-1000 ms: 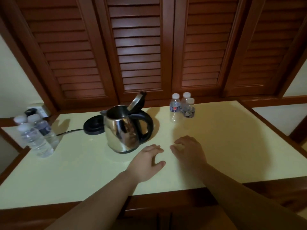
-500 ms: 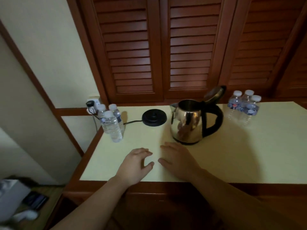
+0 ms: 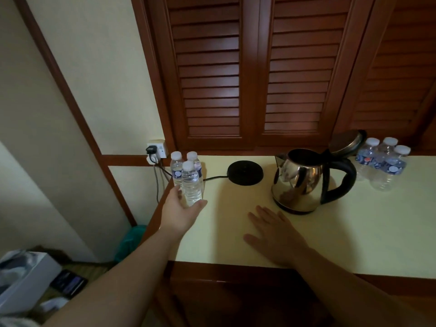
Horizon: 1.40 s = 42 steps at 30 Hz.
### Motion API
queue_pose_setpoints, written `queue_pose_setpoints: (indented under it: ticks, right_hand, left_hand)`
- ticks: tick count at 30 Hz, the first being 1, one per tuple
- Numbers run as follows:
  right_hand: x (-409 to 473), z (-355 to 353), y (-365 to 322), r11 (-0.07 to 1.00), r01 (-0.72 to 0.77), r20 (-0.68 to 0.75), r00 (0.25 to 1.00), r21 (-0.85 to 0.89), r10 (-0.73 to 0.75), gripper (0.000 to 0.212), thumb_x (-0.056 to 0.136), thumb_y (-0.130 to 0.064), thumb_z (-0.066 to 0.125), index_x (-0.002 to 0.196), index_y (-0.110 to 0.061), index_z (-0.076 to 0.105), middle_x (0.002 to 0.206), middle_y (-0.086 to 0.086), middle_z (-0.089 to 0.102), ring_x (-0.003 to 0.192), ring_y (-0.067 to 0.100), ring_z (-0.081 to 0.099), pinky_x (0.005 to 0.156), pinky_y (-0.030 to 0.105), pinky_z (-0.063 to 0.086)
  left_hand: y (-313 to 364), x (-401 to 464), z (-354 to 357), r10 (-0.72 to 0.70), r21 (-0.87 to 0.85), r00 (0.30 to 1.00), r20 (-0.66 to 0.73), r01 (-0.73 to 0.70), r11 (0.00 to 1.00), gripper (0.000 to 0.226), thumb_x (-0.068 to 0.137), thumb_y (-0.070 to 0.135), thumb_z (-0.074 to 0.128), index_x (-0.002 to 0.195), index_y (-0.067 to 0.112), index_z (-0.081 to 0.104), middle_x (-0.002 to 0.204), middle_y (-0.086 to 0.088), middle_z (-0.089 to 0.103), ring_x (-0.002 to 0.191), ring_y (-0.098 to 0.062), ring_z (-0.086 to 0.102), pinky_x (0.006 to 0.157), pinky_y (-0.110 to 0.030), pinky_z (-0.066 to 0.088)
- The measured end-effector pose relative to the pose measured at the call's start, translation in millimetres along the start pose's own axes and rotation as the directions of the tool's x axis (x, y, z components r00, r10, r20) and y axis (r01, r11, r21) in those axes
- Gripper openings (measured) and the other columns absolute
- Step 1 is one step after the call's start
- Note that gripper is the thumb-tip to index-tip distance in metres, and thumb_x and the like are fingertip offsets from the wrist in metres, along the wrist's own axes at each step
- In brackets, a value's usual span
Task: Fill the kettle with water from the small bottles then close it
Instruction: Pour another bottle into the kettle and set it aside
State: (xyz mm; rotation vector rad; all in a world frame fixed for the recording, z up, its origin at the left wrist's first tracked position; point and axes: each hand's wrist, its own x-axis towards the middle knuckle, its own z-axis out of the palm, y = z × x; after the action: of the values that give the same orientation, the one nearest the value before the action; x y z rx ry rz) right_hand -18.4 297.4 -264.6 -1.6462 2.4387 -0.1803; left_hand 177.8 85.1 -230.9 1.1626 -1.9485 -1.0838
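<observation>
we see brown louvred shutters (image 3: pixel 254 74) behind a pale yellow table (image 3: pixel 354 232). on it stands the steel kettle (image 3: pixel 299 180), off its black base (image 3: pixel 245 173), its lid (image 3: pixel 346 143) tipped open behind the handle. our right hand (image 3: pixel 273 234) lies flat on the table just in front of the kettle, fingers straight and released. our left hand (image 3: pixel 181 212) curls around the nearest bottle (image 3: pixel 190 184) of three at the table's left corner, thumb on its right side. three more bottles (image 3: pixel 383 162) stand right of the kettle. a plug (image 3: pixel 151 149) sits in the wall socket.
</observation>
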Motion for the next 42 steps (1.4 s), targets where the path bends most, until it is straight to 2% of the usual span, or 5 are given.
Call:
queue_pose_setpoints:
  ticks: [13, 17, 26, 37, 42]
  right_hand:
    - [-9.1, -42.5, 3.6, 0.928, -0.015, -0.18, 0.98, 0.373, 0.088, 0.072, 0.096, -0.063, 0.055, 0.158, -0.033, 0.036, 0.165, -0.01, 0.033, 0.151, 0.01, 0.027, 0.122, 0.029, 0.02]
    - [-9.3, -98.0, -13.6, 0.942, 0.088, -0.355, 0.934, 0.325, 0.035, 0.063, 0.092, -0.063, 0.061, 0.146, -0.033, 0.053, 0.131, -0.01, 0.063, 0.111, 0.005, 0.059, 0.098, 0.035, 0.053]
    - [2.9, -140.6, -46.1, 0.978, 0.063, -0.389, 0.921, 0.197, 0.019, 0.046, 0.085, -0.062, 0.073, 0.083, -0.017, 0.068, 0.077, 0.0, 0.061, 0.072, 0.013, 0.058, 0.064, 0.031, 0.046]
    - [0.8, -153.6, -37.0, 0.923, 0.219, -0.197, 0.967, 0.315, -0.162, 0.029, 0.098, -0.024, 0.068, 0.127, -0.021, 0.073, 0.122, -0.007, 0.069, 0.108, 0.006, 0.065, 0.094, 0.026, 0.055]
    - [4.8, -152.8, -46.9, 0.944, 0.117, -0.28, 0.96, 0.308, -0.028, 0.035, 0.086, -0.04, 0.081, 0.111, -0.017, 0.072, 0.101, -0.004, 0.068, 0.091, 0.011, 0.065, 0.075, 0.024, 0.054]
  left_hand:
    - [7.6, -0.9, 44.3, 0.104, 0.01, 0.982, 0.157, -0.107, 0.994, 0.042, 0.078, 0.048, 0.086, 0.11, 0.031, 0.065, 0.096, 0.009, 0.074, 0.088, -0.011, 0.07, 0.077, -0.035, 0.059]
    - [15.6, -17.6, 59.2, 0.18, 0.042, 0.935, 0.307, -0.202, 0.978, 0.048, 0.073, 0.049, 0.088, 0.113, 0.035, 0.067, 0.1, 0.019, 0.074, 0.091, 0.005, 0.068, 0.076, -0.012, 0.05]
    - [19.1, -36.6, 78.4, 0.213, -0.013, 0.882, 0.419, -0.229, 0.973, 0.052, 0.069, 0.049, 0.089, 0.116, 0.041, 0.067, 0.102, 0.022, 0.074, 0.092, 0.013, 0.067, 0.074, -0.004, 0.049]
    - [18.1, -39.2, 79.4, 0.253, -0.022, 0.867, 0.43, -0.27, 0.962, 0.046, 0.077, 0.044, 0.084, 0.12, 0.042, 0.066, 0.104, 0.024, 0.074, 0.096, 0.014, 0.066, 0.078, -0.005, 0.049]
    - [14.3, -38.8, 80.3, 0.262, -0.012, 0.866, 0.426, -0.285, 0.959, 0.049, 0.077, 0.047, 0.083, 0.123, 0.04, 0.065, 0.108, 0.024, 0.073, 0.099, 0.01, 0.067, 0.09, -0.019, 0.056]
